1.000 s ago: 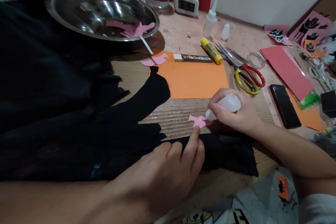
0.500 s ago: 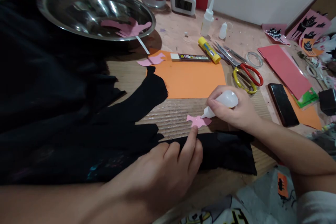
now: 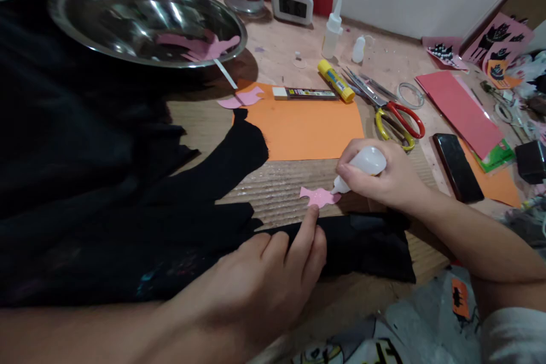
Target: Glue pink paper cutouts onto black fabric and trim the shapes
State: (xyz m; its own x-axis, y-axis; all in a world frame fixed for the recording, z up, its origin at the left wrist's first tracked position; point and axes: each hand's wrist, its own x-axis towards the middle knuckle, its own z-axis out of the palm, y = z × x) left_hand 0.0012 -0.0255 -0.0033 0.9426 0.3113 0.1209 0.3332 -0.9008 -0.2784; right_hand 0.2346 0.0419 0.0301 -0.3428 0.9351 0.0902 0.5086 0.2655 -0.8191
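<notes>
A small pink paper cutout (image 3: 316, 198) lies on the ridged wooden board (image 3: 277, 182). With its index finger stretched out, my left hand (image 3: 277, 273) touches the cutout's near edge; its other fingers are bent and grip nothing I can see. My right hand (image 3: 384, 173) is closed around a white squeeze glue bottle (image 3: 370, 160), tilted so its nozzle meets the right part of the cutout. Black cloth (image 3: 205, 182) spreads over the left side, and a strip of it runs under my left fingers. An orange paper sheet (image 3: 311, 131) lies just behind the cutout.
Behind are a steel bowl (image 3: 106, 51) with pink cutouts, a glue stick (image 3: 336, 81), a pencil-lead case (image 3: 307, 94), scissors (image 3: 384, 105) and an upright nozzle bottle (image 3: 331, 37). A phone (image 3: 458, 168) and red paper (image 3: 460, 111) lie to the right.
The nozzle has shifted slightly right along the pink cutout, toward its right end. My left index finger stays at the near edge. The whole view has drifted a little.
</notes>
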